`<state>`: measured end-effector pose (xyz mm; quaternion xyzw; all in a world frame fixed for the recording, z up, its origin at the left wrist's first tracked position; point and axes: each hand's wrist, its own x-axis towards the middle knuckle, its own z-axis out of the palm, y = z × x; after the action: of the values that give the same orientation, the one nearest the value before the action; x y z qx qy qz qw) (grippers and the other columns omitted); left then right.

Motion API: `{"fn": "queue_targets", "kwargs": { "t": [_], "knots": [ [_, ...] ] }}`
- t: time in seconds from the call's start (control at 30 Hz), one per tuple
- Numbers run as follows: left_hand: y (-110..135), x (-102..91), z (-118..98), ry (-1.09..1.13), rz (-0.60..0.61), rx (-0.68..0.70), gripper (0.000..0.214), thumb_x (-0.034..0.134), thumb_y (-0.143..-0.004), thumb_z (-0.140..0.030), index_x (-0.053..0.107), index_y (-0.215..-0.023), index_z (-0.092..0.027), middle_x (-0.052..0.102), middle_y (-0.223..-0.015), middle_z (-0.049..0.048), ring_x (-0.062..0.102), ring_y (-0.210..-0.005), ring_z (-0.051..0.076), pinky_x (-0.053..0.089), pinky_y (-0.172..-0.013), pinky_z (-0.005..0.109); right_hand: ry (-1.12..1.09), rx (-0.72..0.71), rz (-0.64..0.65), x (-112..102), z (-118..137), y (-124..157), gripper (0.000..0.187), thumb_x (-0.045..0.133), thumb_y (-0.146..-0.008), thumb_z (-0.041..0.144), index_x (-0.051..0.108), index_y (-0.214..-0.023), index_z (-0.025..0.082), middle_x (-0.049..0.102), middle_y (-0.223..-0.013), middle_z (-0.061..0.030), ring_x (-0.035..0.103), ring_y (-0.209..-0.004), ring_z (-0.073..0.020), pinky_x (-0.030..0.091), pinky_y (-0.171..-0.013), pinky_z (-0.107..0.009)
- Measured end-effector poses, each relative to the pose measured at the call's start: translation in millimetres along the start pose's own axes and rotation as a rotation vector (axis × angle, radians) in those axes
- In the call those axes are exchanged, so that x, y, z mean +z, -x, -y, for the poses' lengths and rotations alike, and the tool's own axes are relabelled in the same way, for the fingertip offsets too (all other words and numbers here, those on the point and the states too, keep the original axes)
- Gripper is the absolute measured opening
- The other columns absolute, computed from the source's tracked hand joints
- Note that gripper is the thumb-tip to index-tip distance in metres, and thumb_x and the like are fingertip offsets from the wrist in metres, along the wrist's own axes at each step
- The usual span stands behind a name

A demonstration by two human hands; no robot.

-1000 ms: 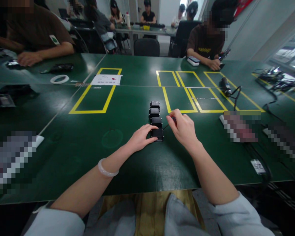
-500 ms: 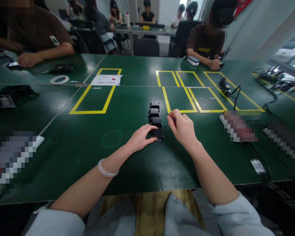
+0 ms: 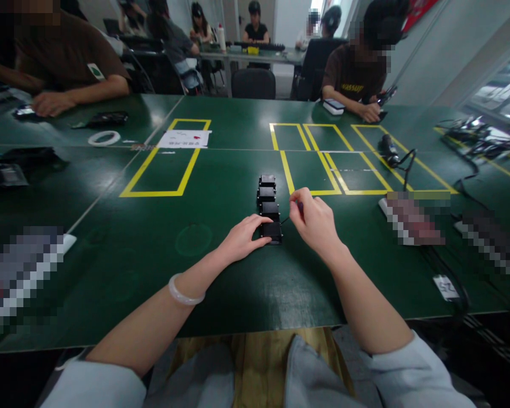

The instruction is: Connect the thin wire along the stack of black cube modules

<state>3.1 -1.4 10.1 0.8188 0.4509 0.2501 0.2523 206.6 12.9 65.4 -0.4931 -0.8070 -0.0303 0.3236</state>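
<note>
A row of linked black blocks (image 3: 269,208) runs away from me along the middle of the green table. My left hand (image 3: 243,237) pinches the nearest block (image 3: 272,229), thumb at its near end and fingers over its far edge. To the right, my right hand (image 3: 315,218) is closed on a small screwdriver (image 3: 286,220) with a thin dark shaft. Its tip reaches the right side of the nearest block, where small bright screw heads show. Most of the handle is hidden in my fingers.
Yellow tape outlines (image 3: 153,194) mark the green table (image 3: 221,300). A paper sheet (image 3: 185,139) and a tape roll (image 3: 104,138) lie far left. Cables (image 3: 476,136) and blurred flat objects (image 3: 412,218) sit on the right. Other people work across the table.
Almost nothing differs. My right hand has shifted very slightly on the screwdriver; my left hand and the blocks stay in place.
</note>
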Motion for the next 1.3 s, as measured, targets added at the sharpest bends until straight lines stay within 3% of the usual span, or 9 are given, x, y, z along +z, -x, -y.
{"fn": "queue_targets", "kwargs": {
  "t": [0.33,0.53,0.7,0.97,1.3],
  "knots": [
    [0.4,1.0,2.5,0.001,-0.013,0.013,0.037,0.060,-0.085,-0.032,0.053,-0.121,-0.025,0.059,-0.116,0.0047,0.056,-0.109,0.024,0.044,-0.092,0.036,-0.018,0.004,0.029,1.8,-0.8,0.5,0.023,0.035,-0.095,0.036,0.051,-0.090,0.020,0.060,-0.070,-0.0012,0.049,-0.061,-0.0139,0.034,-0.065,-0.027],
    [-0.4,0.8,1.6,-0.006,-0.004,0.007,0.037,0.060,-0.085,-0.032,0.054,-0.120,-0.024,0.059,-0.115,0.0053,0.056,-0.107,0.024,0.044,-0.092,0.037,-0.011,-0.005,0.007,2.8,-1.9,0.4,0.017,0.036,-0.093,0.028,0.051,-0.095,0.020,0.061,-0.071,-0.0013,0.049,-0.059,-0.0137,0.034,-0.065,-0.027],
    [-0.4,0.5,1.2,-0.003,-0.006,0.004,0.037,0.060,-0.084,-0.032,0.054,-0.120,-0.024,0.059,-0.115,0.0055,0.055,-0.108,0.024,0.044,-0.093,0.038,-0.007,-0.014,0.017,1.5,-0.9,0.0,0.026,0.035,-0.096,0.039,0.052,-0.087,0.021,0.060,-0.068,-0.0007,0.047,-0.057,-0.0132,0.033,-0.063,-0.027],
    [0.0,0.3,1.0,0.000,-0.007,-0.004,0.037,0.060,-0.085,-0.032,0.054,-0.120,-0.024,0.059,-0.116,0.0053,0.055,-0.108,0.024,0.044,-0.093,0.037,0.036,-0.007,-0.008,2.4,-2.9,-0.6,0.020,0.035,-0.095,0.029,0.052,-0.089,0.020,0.061,-0.069,-0.0016,0.047,-0.055,-0.0127,0.032,-0.062,-0.027],
    [0.5,0.5,0.0,0.000,-0.021,-0.001,0.037,0.060,-0.085,-0.032,0.054,-0.120,-0.024,0.059,-0.116,0.0053,0.055,-0.111,0.024,0.043,-0.094,0.037,0.067,-0.014,-0.013,1.9,-2.2,-0.5,0.028,0.035,-0.096,0.038,0.052,-0.082,0.021,0.059,-0.064,-0.0007,0.046,-0.054,-0.0126,0.031,-0.060,-0.028]
  ]
}}
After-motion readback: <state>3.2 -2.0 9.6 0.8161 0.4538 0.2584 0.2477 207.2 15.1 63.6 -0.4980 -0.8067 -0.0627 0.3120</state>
